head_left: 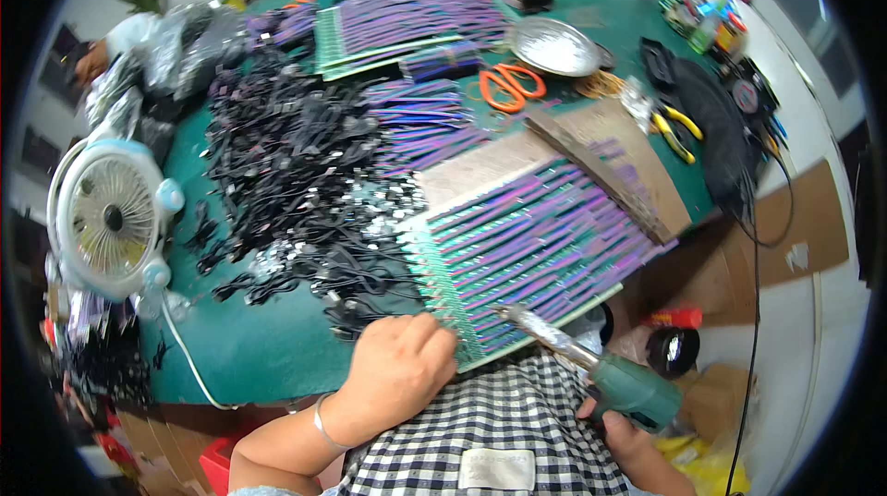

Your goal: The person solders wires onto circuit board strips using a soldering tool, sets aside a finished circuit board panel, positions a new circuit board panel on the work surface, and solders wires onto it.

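Left hand (399, 368), fingers curled, presses the board (536, 247) of purple wires at centre; right hand (621, 431) wraps one heat gun (601, 367). One metal dish (554, 45) holds white powder.

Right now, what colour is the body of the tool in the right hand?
Green, with a silver metal nozzle; the head view shows the handheld heat tool.

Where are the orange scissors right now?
In the head view, the orange scissors lie on the green table at upper centre, just left of the round metal dish and beyond the board of purple strips.
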Demonstrator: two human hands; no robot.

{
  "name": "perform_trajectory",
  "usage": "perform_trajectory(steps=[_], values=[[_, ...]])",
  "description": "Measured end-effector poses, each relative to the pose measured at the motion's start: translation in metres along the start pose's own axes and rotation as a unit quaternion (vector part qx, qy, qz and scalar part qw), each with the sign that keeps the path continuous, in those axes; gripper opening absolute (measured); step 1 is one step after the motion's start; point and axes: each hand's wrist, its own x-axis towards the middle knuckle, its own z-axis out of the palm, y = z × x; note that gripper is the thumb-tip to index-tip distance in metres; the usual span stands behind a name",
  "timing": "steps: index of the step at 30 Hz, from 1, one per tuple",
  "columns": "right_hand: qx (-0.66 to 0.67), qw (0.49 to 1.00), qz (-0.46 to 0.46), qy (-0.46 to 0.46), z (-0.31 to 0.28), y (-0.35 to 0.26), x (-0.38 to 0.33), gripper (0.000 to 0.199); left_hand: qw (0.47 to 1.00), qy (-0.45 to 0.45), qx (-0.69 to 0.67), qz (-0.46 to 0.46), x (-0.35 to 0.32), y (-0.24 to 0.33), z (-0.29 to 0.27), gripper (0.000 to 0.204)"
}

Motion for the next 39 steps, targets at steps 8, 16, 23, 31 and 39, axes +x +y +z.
perform_trajectory(steps=[8,16,23,31,39], values=[[-0.095,0.985,-0.146,0.009,-0.017,0.053,-0.01,0.054,0.998,0.03,0.05,0.028,-0.005,0.004,0.002,0.012],[-0.153,0.986,-0.06,0.017,-0.022,0.047,-0.01,0.042,0.938,0.319,0.053,-0.128,0.091,-0.141,-0.061,0.022],[-0.193,0.981,-0.025,0.005,-0.031,0.032,-0.008,0.036,0.856,0.318,-0.213,-0.348,0.142,-0.262,-0.052,0.027],[-0.004,0.995,-0.094,0.039,0.003,0.018,0.014,0.057,0.699,0.548,-0.458,-0.037,0.122,-0.224,-0.114,0.008],[0.0,0.998,-0.046,0.04,-0.001,0.014,0.006,0.056,0.986,0.096,0.109,0.084,0.034,-0.029,-0.062,0.015]])
